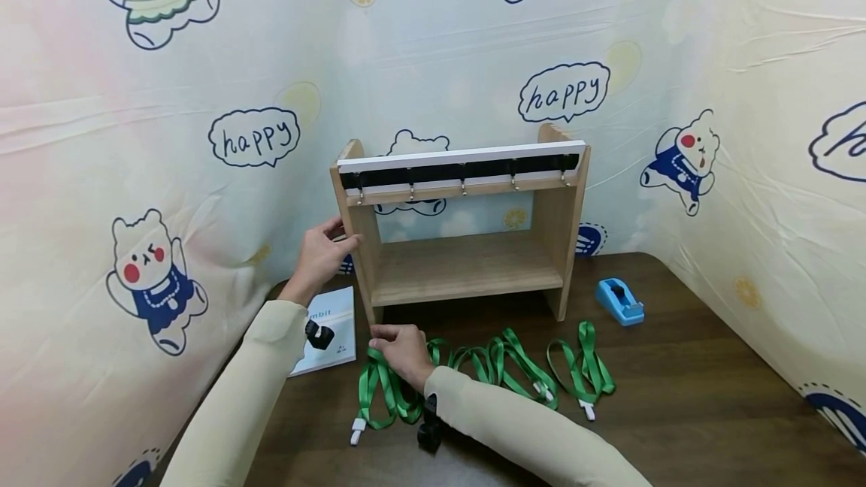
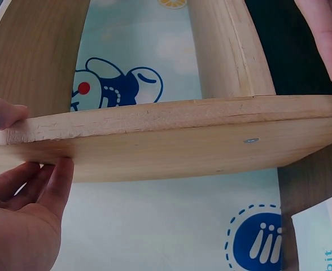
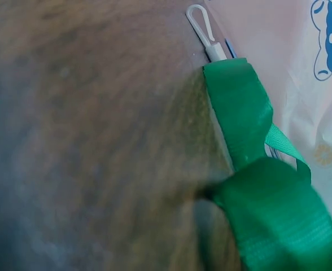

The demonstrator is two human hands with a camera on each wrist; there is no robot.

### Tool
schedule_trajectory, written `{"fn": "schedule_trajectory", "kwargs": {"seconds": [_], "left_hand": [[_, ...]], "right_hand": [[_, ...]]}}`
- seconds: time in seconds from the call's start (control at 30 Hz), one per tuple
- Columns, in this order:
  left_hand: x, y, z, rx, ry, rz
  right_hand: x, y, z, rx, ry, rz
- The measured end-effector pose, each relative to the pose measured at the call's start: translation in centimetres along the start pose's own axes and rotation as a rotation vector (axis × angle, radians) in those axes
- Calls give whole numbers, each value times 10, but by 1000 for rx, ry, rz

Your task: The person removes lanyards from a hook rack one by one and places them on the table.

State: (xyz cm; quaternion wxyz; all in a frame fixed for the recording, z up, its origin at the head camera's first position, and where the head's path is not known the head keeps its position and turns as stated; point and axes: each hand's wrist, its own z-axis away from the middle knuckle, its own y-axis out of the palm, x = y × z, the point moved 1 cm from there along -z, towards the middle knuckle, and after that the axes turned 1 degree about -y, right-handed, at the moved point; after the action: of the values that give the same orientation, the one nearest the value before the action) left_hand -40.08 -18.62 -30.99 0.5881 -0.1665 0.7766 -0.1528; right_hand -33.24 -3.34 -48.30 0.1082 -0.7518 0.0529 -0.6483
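Observation:
My left hand (image 1: 323,254) grips the left side panel of a small wooden shelf (image 1: 467,265). In the left wrist view the thumb lies at one side of the panel edge (image 2: 154,119) and the fingertips press its outer face. A white and black strip with several small metal hooks (image 1: 464,180) runs across the shelf's top front. My right hand (image 1: 406,355) is low by the shelf's front left foot, over a green lanyard (image 1: 379,382) with a white clip. Its fingers (image 2: 327,45) look straight in the left wrist view. Close before the right wrist camera hangs green ribbon (image 3: 279,214).
More green lanyards (image 1: 497,359) lie along the shelf front, another one (image 1: 587,370) farther right. A blue tape dispenser (image 1: 619,301) stands right of the shelf. A white booklet (image 1: 331,329) lies on the left of the brown table (image 1: 676,397). A patterned curtain (image 1: 433,58) hangs behind.

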Motion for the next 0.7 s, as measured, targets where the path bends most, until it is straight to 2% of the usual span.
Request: {"fn": "schedule_trajectory", "kwargs": {"seconds": [0.7], "left_hand": [[-2, 0, 0, 4, -10, -4]], "right_hand": [[11, -8, -6, 4, -3, -19]]}}
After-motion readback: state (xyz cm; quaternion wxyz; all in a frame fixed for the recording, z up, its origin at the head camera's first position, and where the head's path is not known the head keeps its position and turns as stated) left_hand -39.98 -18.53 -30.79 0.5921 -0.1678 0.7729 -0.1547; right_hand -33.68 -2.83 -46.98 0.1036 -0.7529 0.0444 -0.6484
